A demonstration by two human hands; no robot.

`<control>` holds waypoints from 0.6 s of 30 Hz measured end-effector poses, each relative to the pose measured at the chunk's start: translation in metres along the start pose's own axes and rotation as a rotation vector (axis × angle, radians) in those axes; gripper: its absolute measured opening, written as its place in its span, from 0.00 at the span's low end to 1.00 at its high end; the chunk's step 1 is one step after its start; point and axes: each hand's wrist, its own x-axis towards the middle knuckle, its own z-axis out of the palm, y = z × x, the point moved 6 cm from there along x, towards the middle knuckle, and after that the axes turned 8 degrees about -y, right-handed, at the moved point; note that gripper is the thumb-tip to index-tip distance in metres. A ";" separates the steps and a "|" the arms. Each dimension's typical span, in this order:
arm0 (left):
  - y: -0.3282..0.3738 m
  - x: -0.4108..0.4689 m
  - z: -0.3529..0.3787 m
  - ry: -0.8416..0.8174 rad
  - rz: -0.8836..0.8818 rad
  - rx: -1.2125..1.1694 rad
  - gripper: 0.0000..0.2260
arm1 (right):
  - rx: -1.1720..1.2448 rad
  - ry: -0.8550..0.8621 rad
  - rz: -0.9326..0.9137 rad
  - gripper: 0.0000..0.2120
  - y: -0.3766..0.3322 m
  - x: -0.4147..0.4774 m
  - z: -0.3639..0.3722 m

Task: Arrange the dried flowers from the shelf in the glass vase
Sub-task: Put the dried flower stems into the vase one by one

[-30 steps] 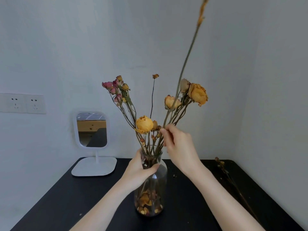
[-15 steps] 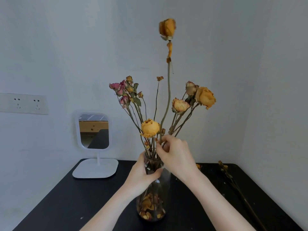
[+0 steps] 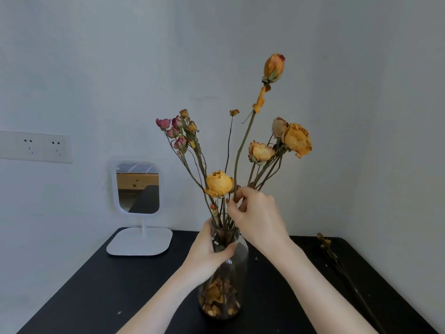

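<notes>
- Head view: the glass vase (image 3: pixel 241 261) stands upright on the black table (image 3: pixel 72 297); all places below are rel. to the vase.
- The left hand (image 3: pixel 209 254) grips the vase neck from the left, thumb across the front glass and fingers curled round it.
- The right hand (image 3: pixel 258 220) is just above the vase mouth, thumb + fingertips pinched on the tall stem (image 3: pixel 243 141).
- Tall stem: long axis near upright, leaning up and right of the vase. Its orange bud (image 3: pixel 274 67) sits well above the other blooms. Lower end is hidden by the fingers, so can't tell how deep it sits.
- Next move, prob.: push down along the stem's own axis. The mouth lies straight below the pinch and is narrow, crowded w/ stems.
- In the vase: yellow rose (image 3: pixel 219 184) just above the mouth, pink buds (image 3: pixel 173 128) up-left, big yellow roses (image 3: pixel 296 141) up-right, loose petals (image 3: pixel 216 297) at the bottom.
- Outside: one loose stem (image 3: pixel 342 268) lies on the table well right of the vase, not yet in. The mirror (image 3: pixel 137 186) is back-left.
</notes>
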 end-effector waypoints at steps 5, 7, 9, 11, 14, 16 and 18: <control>-0.002 0.000 -0.001 0.001 -0.010 0.012 0.26 | 0.090 0.109 -0.072 0.05 -0.017 0.005 -0.018; -0.002 0.001 -0.001 -0.002 -0.014 0.018 0.26 | 0.072 0.099 -0.077 0.07 -0.015 0.004 -0.017; -0.001 0.001 -0.001 -0.004 -0.012 0.024 0.25 | 0.042 0.020 -0.037 0.08 -0.007 0.001 -0.008; -0.001 0.001 0.000 -0.008 -0.004 0.018 0.23 | 0.016 -0.053 0.009 0.09 0.003 -0.003 0.004; -0.001 0.001 0.000 -0.007 -0.002 0.014 0.22 | 0.018 -0.053 0.046 0.09 0.010 -0.009 0.010; -0.001 0.001 -0.001 -0.004 -0.005 0.011 0.22 | 0.010 -0.048 0.044 0.10 0.009 -0.008 0.011; -0.003 0.001 -0.001 -0.003 -0.007 0.010 0.22 | 0.030 -0.021 0.039 0.11 0.005 -0.006 0.007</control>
